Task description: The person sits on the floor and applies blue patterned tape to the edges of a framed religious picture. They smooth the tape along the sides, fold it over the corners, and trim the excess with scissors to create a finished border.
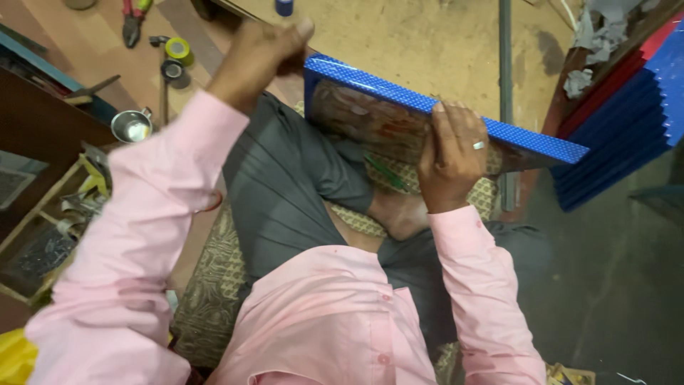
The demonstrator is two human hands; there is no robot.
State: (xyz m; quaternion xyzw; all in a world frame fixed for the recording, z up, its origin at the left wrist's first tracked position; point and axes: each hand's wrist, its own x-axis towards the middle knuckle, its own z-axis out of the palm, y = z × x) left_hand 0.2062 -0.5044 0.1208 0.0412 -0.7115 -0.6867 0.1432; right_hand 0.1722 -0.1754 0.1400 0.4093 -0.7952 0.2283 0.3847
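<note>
Head view: we hold a flat rectangular frame with a blue dotted plastic edge (442, 107) on its edge across our lap. Our right hand (452, 153) grips its upper edge at about 3 o'clock from the knee. Our left hand (263, 50) is clenched at 11 o'clock, touching the frame's corner; what it holds we cannot tell. For good work, we judge the right grip must be firm. Small steel cup (132, 127) stands at 9 o'clock.

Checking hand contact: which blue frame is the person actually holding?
The blue frame across the lap, gripped by both hands; the stacked blue frames at right lie untouched.
</note>
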